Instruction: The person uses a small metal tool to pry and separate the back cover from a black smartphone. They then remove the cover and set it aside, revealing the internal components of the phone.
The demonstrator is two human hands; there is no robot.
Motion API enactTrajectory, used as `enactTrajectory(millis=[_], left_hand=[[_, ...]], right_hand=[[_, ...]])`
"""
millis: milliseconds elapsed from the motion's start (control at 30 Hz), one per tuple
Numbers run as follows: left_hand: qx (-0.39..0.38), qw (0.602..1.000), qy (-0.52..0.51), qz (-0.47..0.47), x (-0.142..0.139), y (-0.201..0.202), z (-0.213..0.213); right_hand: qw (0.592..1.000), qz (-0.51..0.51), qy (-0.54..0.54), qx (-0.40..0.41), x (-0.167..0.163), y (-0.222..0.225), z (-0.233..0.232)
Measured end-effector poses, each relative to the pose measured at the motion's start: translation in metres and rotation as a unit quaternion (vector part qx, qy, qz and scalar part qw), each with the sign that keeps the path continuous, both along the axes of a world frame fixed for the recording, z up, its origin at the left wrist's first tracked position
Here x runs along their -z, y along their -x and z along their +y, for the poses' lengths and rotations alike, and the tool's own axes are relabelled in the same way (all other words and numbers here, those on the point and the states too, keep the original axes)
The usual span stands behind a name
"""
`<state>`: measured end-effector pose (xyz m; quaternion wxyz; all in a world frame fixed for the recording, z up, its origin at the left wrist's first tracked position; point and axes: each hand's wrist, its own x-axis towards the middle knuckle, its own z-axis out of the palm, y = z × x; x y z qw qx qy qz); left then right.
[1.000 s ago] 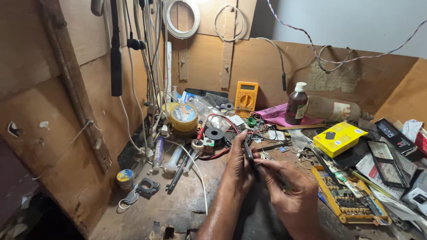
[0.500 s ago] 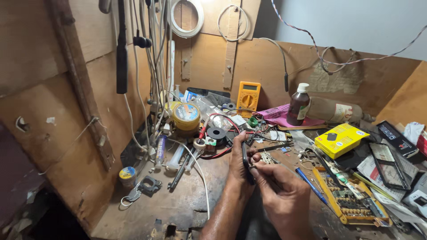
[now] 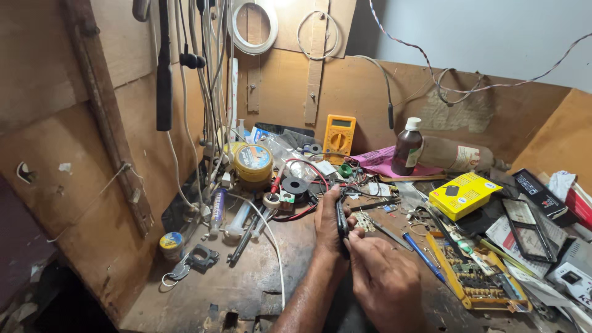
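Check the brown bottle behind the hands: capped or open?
Capped. The brown bottle stands upright with its white cap on, beside the yellow multimeter.

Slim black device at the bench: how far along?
Done: nothing visibly finished; tools lie out, yellow multimeter against the back wall. In hand: left hand holds the slim black device edge-on, right hand works its lower end. Left: cannot tell; the joint is hidden by fingers.

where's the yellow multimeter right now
In the head view, the yellow multimeter leans against the back wooden wall, centre of the bench, left of the brown bottle and beyond both hands.
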<state>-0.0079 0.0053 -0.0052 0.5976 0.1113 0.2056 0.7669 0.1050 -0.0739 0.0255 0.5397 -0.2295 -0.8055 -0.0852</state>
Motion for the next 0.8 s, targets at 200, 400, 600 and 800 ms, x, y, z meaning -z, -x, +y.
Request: enactTrajectory(millis=[200,400,600,800], left_hand=[[-0.065,0.987,0.058,0.139,0.0,-0.001,-0.004],[-0.106,0.982,0.025,0.153,0.001,-0.003,0.004],[-0.063,0.99,-0.013,0.123,-0.003,0.002,-0.003],[0.033,0.999,-0.029,0.011,0.001,0.008,-0.002]], right_hand=[[0.989,0.099,0.086,0.064,0.01,0.0,-0.005],[0.938,0.159,0.303,0.05,0.009,-0.018,0.001],[0.89,0.135,0.429,0.076,-0.001,-0.049,0.009],[0.875,-0.023,0.388,0.288,-0.007,-0.082,0.03]])
